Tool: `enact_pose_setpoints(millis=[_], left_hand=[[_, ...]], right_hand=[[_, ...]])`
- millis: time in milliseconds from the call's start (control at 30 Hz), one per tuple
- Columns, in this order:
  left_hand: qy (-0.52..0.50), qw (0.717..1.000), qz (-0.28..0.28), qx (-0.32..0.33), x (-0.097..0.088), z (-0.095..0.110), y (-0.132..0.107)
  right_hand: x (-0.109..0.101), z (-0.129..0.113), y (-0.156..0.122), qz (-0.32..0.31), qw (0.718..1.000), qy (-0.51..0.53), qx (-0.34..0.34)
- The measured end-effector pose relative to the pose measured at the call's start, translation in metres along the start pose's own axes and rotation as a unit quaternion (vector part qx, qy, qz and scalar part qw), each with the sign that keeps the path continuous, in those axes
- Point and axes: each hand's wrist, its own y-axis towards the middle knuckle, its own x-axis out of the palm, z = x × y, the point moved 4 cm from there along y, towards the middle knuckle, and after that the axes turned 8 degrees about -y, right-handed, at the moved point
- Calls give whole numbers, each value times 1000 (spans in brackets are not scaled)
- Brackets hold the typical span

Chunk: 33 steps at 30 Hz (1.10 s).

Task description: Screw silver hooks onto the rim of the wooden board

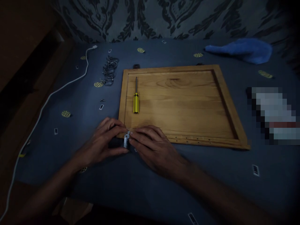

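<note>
A framed wooden panel (180,106) lies flat on a blue cloth. A yellow-handled screwdriver (136,99) rests on its left part. At the panel's near left corner, both hands meet on a small silver metal bracket (126,140). My left hand (103,142) pinches the bracket from the left with curled fingers. My right hand (152,147) grips it from the right, fingertips against the panel's front edge. The bracket stands partly against the panel's rim; how it sits there is hidden by the fingers.
A pile of metal brackets (109,70) lies left of the panel, with loose screws (102,100) nearer. A white cable (58,90) runs along the left side. A blue cloth bundle (243,50) sits at the back right. A blurred object (274,115) lies right.
</note>
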Motion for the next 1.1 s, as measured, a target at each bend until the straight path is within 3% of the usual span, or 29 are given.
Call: enact_pose_setpoints(millis=[433, 700, 900, 1100], left_hand=[[-4, 1000, -1, -7, -1, 1, 0], [-47, 997, 43, -37, -4, -5, -2], [-38, 997, 37, -52, -7, -10, -3], [-9, 998, 45, -41, -7, -17, -10]], right_hand=[[-1, 1, -1, 18, 1000, 2, 2], [-3, 2, 0, 30, 999, 12, 5], [-2, 3, 0, 37, 999, 21, 8], [-1, 0, 1, 8, 1000, -1, 15]])
